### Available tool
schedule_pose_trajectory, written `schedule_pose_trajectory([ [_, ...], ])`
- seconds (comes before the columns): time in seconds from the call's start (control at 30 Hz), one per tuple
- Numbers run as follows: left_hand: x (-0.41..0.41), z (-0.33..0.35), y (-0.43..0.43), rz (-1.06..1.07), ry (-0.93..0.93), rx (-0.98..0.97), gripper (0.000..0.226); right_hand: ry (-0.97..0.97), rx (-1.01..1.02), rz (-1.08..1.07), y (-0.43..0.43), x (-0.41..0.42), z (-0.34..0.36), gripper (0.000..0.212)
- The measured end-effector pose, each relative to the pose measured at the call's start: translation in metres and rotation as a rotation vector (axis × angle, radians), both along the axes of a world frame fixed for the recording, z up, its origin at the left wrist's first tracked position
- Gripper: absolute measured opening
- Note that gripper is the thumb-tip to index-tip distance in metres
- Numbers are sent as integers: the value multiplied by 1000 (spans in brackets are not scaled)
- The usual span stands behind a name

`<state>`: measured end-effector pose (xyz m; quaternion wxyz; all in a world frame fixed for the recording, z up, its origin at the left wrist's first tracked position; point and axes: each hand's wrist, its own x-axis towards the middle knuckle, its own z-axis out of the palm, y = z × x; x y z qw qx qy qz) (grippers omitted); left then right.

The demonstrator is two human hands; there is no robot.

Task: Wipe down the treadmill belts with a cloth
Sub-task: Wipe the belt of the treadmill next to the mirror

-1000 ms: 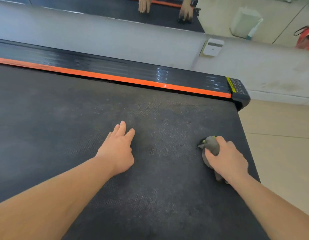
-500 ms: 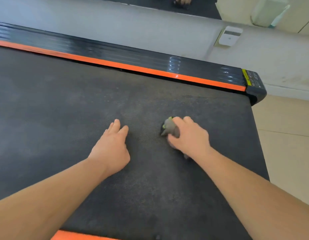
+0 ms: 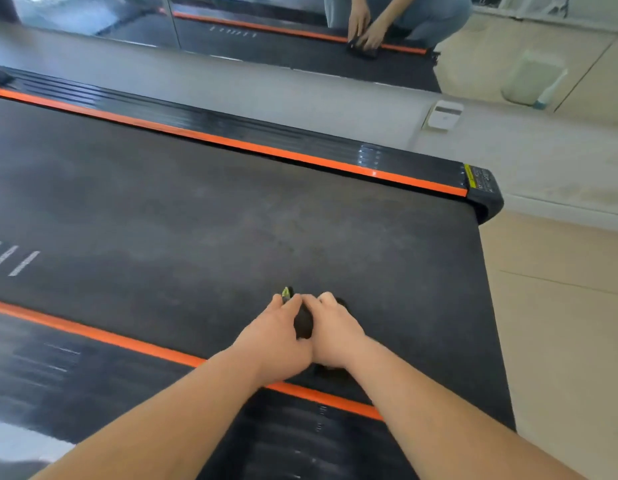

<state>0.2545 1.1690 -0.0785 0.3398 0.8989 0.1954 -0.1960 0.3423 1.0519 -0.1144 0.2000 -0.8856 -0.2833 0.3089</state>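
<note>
- left hand [image 3: 273, 336] and right hand [image 3: 335, 332] pressed side by side, fingers curled over dark cloth [image 3: 303, 323] (mostly hidden)
- cloth on treadmill belt [image 3: 196, 216], near orange side rail [image 3: 155, 348]

Two bare forearms, no sleeves in view, left hand [image 3: 276, 336] and right hand [image 3: 335, 336] bare, no gloves, rings or watch back from the fingers, light hair along right forearm, mirror shows pale blue-grey trousers
</note>
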Motion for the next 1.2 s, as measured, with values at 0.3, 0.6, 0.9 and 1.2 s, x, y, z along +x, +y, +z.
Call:
schedule_pose_trajectory([
  [0.3, 4, -19, -8, 79, -100, 176, 77, 34, 149, -385, -111, -12, 63, 32],
  [0.6, 21, -21, 36, 82, -86, 380, 56, 28, 70, -332, -101, -6, 9, 23],
  [0.9, -8, -44, 2, 97, 96, 451, 64, 1, 160, -338, -107, 9, -7, 20],
  [1.2, -2, -53, -95, -282, -214, 236, 31, -6, 217, -501, -125, 16, -7, 14],
])
